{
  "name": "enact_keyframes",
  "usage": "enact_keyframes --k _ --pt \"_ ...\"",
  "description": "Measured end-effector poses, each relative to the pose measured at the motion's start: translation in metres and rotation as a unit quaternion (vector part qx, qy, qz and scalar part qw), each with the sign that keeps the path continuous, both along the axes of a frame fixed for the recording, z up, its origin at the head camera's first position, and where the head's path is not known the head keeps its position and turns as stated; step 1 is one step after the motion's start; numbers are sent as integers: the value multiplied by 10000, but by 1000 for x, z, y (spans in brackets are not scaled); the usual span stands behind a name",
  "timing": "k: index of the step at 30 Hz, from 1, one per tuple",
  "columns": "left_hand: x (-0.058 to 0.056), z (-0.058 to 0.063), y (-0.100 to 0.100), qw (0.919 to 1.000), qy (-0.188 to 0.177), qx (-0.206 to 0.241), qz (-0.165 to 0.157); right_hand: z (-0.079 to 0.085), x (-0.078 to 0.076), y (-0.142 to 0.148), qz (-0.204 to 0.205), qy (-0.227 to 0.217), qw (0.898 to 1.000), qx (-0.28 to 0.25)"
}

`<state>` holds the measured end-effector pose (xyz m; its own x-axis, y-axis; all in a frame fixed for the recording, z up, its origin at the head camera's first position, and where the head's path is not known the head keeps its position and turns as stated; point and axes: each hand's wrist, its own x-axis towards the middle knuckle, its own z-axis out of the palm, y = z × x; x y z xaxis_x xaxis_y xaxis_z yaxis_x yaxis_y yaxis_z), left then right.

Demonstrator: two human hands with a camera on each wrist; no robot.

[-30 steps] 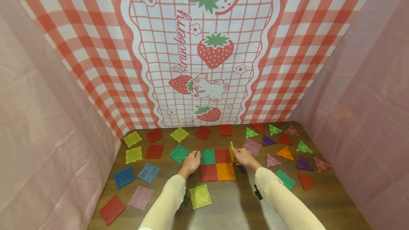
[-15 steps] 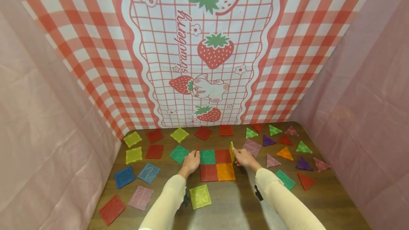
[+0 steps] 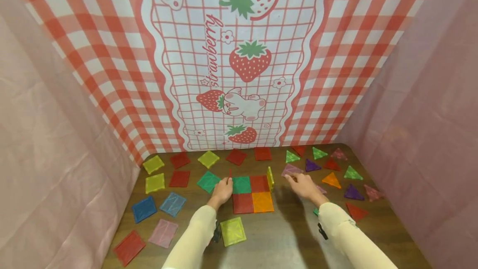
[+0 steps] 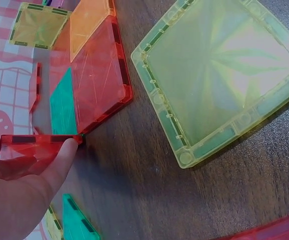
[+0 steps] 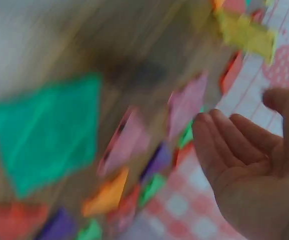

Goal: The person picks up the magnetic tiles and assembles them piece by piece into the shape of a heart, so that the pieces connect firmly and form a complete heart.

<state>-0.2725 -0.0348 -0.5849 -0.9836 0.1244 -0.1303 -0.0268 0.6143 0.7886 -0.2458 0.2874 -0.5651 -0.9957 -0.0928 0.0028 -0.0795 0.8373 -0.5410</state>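
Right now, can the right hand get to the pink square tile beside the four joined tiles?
Probably yes. The right hand is open and hovers just over the pink square tile, with nothing between them.

The dark wooden worktop [image 3: 284, 240] carries flat coloured tiles. Between the two grips lies a joined two-by-two block [image 3: 252, 194] of green, red, red and orange squares. Loose squares [image 3: 162, 186] lie left of the left grip, triangles [image 3: 343, 173] beyond the right grip, and a yellow-green square [image 3: 232, 231] nearer the person.
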Motion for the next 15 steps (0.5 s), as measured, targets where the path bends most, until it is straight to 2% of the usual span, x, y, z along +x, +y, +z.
enact_keyframes --k 4,8,11,15 --pt "-1 0 0 10000 16 -56 17 9 19 44 221 -173 9967 759" --pt "-1 0 1 10000 -36 -53 -9 10 43 76 372 -812 9858 1423" --pt "0 0 1 10000 -37 -47 -6 5 56 85 341 -1190 9787 1635" --pt "1 -1 2 10000 -15 -44 11 -7 67 84 121 -1246 9762 1770"
